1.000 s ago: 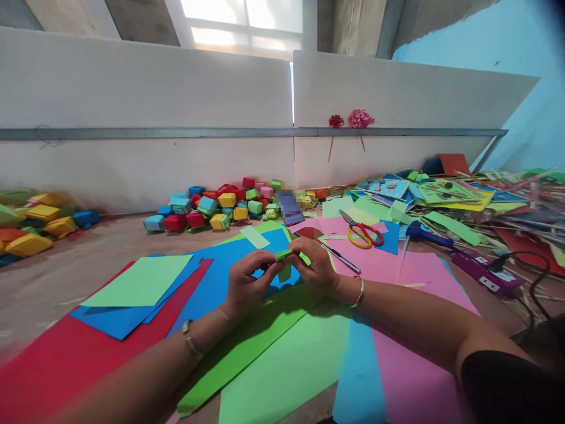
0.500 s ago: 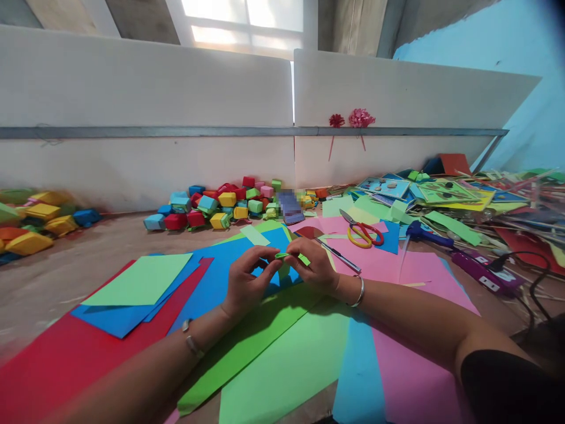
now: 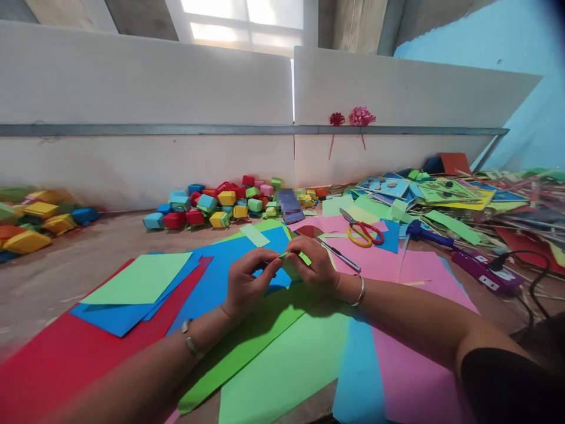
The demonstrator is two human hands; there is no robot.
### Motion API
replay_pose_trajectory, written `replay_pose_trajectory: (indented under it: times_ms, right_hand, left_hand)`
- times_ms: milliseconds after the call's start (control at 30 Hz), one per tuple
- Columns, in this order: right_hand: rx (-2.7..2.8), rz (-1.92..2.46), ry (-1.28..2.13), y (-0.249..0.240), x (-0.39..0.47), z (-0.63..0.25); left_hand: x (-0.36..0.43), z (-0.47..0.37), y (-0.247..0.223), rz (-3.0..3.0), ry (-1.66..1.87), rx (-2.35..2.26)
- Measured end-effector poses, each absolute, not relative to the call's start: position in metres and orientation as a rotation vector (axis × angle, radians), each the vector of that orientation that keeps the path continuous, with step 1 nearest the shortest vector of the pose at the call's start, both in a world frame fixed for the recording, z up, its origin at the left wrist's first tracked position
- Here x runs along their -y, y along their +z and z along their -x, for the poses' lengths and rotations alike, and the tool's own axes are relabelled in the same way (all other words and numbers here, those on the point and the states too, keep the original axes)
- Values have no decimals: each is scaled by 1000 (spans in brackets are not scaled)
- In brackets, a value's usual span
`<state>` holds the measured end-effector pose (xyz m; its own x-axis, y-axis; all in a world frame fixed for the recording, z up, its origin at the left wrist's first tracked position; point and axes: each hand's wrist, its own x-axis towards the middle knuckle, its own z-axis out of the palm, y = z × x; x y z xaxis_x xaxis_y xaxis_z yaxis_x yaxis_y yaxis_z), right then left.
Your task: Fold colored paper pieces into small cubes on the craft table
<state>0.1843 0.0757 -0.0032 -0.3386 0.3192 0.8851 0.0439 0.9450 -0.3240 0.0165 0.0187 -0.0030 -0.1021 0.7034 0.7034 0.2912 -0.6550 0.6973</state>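
Observation:
A small green paper piece (image 3: 285,255) is pinched between my two hands, above the blue and green sheets. My left hand (image 3: 251,281) has its thumb and forefinger closed on the left end of it. From the other side, my right hand (image 3: 312,264) grips it with fingers bent together, hiding part of it. Under my hands lies a bright green sheet (image 3: 247,347), with a pale green sheet (image 3: 286,359) beside it. Just beyond my right hand rest a pen-like cutter (image 3: 339,254) and scissors (image 3: 361,229) with red and yellow handles.
Folded paper cubes (image 3: 227,199) are heaped along the back. Stacked sheets (image 3: 141,280) lie at left. To the right are a blue glue gun (image 3: 428,234), a purple power strip (image 3: 485,274) and piled papers and sticks.
The green piece has turned between my fingers, from a looped shape to a thinner edge-on one. Both hands have stayed almost in place.

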Motion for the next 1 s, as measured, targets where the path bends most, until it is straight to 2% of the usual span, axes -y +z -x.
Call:
replay_pose_trajectory:
  times_ms: [500, 1000]
  right_hand:
    - [1938, 392, 458, -6, -80, -184]
    - [1977, 467, 415, -12, -89, -184]
  left_hand:
    - [-19, -18, -4, -1770, 1764, -1203]
    - [-26, -13, -5, -1805, 1798, -1288]
